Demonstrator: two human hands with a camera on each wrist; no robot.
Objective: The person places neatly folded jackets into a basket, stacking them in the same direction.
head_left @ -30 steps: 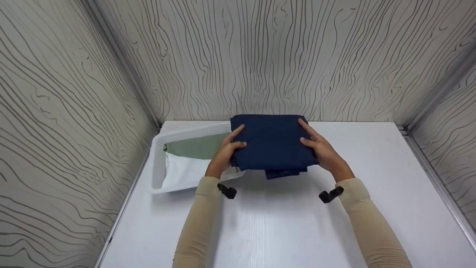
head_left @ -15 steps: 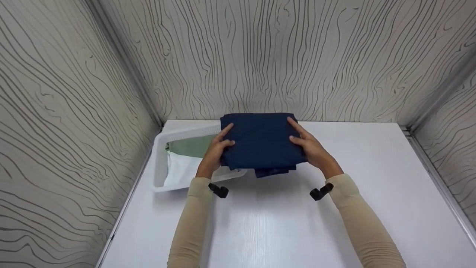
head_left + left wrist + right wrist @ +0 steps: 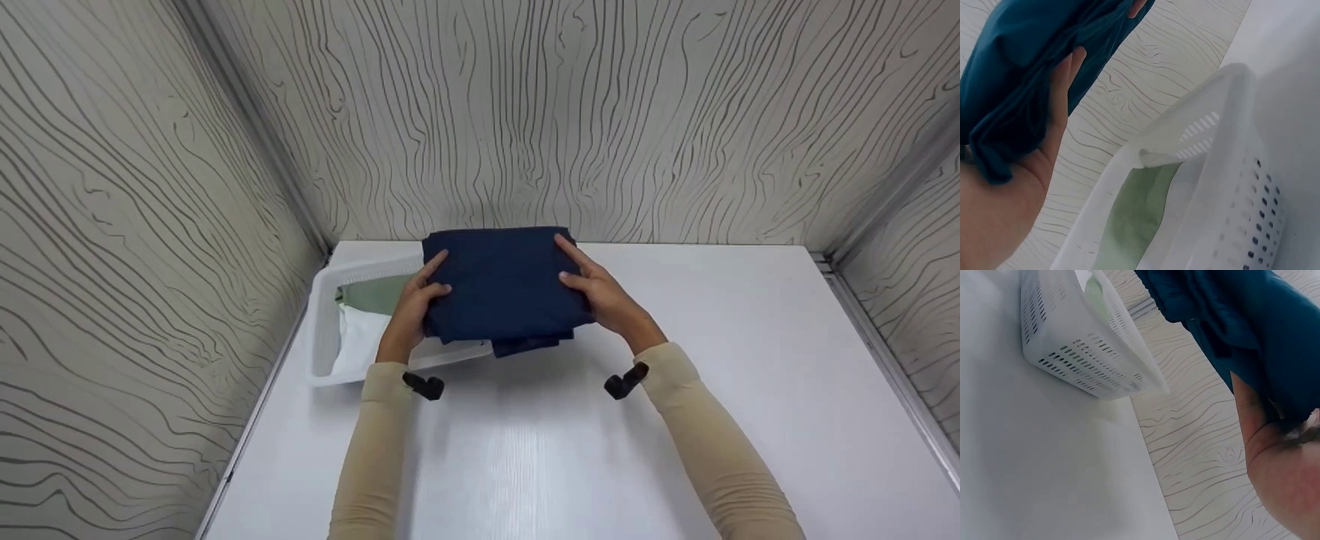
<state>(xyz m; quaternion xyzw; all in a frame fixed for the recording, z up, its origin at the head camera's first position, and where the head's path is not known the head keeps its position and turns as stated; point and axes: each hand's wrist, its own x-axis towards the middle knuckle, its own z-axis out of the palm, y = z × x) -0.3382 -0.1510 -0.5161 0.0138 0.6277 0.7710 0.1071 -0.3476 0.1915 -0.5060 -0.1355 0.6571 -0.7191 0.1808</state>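
Note:
A folded navy garment (image 3: 506, 285) is held up between both hands, in the air above the table. My left hand (image 3: 411, 311) grips its left edge, thumb and a finger on top and the others underneath. On the opposite edge my right hand (image 3: 606, 300) holds it the same way. The garment overlaps the right part of a white plastic basket (image 3: 324, 330) in the head view. Inside the basket lie a folded green cloth (image 3: 375, 294) and a white cloth (image 3: 360, 337). Layered folds of the garment (image 3: 1016, 73) show from below in the left wrist view.
The basket has perforated sides (image 3: 1086, 363) and stands at the back left of the white table (image 3: 525, 450). Wood-grain patterned panels (image 3: 517, 112) rise behind the table and along its left and right sides.
Both hands have moved left with the navy garment, which now covers more of the basket. The basket and the cloths in it have stayed put.

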